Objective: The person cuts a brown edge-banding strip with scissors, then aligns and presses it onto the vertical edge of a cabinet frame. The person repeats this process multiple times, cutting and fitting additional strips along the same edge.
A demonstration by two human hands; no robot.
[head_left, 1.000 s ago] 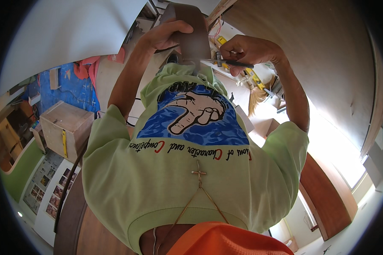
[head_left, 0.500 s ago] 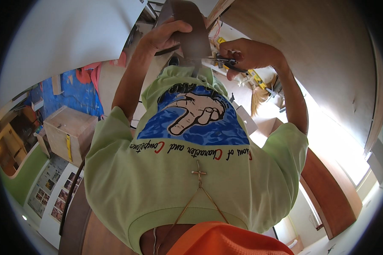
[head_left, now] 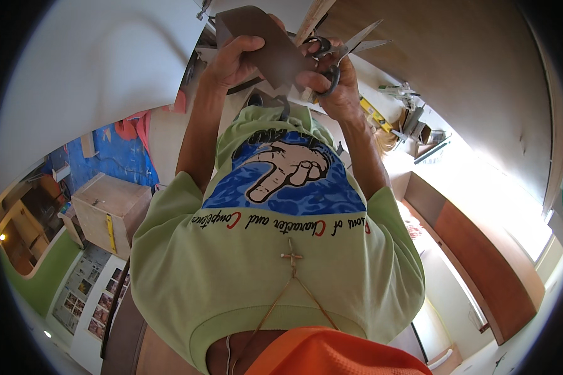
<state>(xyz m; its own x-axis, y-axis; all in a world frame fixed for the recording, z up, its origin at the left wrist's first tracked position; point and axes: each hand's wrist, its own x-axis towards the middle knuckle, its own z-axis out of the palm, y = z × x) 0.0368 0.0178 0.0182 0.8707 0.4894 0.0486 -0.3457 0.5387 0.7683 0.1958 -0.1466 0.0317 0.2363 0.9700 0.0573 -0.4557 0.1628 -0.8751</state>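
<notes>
My left hand (head_left: 234, 57) grips a dark brown, bendable sheet (head_left: 270, 45) near its left side, thumb on top. The sheet looks like a short strip, slightly curved; its exact material I cannot tell. In my right hand (head_left: 338, 94) is a pair of scissors (head_left: 351, 49) with black handles. Their blades are spread and point away, up and to the right of the sheet. The right thumb and fingers are also at the sheet's right end, seemingly pinching it. Both hands are held out in front of my light green shirt.
A large white panel (head_left: 106, 81) fills the upper left, and a wide brown board (head_left: 456, 69) the upper right. At left stands a wooden box (head_left: 109, 209) near a blue surface (head_left: 116, 156). A yellow level (head_left: 375, 114) and other tools lie beyond my right arm.
My right hand has moved inward and up to the sheet's right end, and the scissors have turned from pointing left to pointing away. The sheet has tilted in my left hand.
</notes>
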